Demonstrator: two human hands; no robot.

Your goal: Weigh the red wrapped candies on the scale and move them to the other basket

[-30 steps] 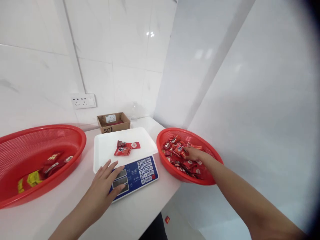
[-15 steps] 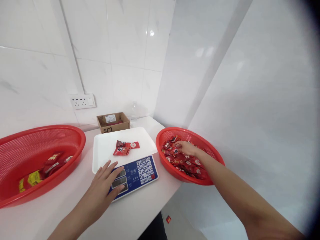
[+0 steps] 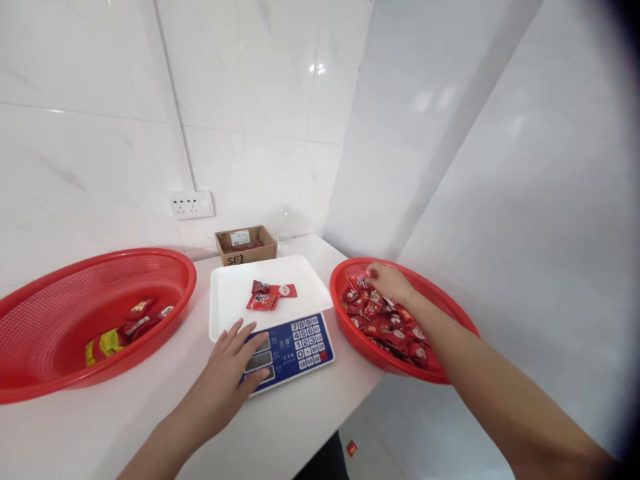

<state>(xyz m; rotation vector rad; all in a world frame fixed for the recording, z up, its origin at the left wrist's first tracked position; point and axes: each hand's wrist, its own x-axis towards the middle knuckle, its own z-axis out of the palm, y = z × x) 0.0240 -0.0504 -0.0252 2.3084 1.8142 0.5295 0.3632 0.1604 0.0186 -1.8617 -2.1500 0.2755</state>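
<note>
My left hand (image 3: 227,363) lies with fingers spread over the left end of the blue panel of a digital scale (image 3: 295,373), partly covering its displays. Several small red snack packets (image 3: 263,301) rest on the scale's white pan (image 3: 227,283). Over the right red basket (image 3: 345,340), my right hand (image 3: 393,283) is closed in a pinch at a red snack packet (image 3: 363,282) near the basket's far side. Many similar red packets (image 3: 395,333) fill the bottom of this basket, some hidden under my forearm.
A larger red basket (image 3: 187,277) on the left holds a few red and yellow packets (image 3: 107,343). Behind the scale stand an open cardboard box (image 3: 250,255) and a clear bottle (image 3: 285,223), close to the tiled wall. One red packet (image 3: 352,448) lies on the floor.
My right hand has lifted slightly and closed its fingers at a packet toward the basket's far side. The camera has turned left, shifting everything rightward. My left hand stays on the scale.
</note>
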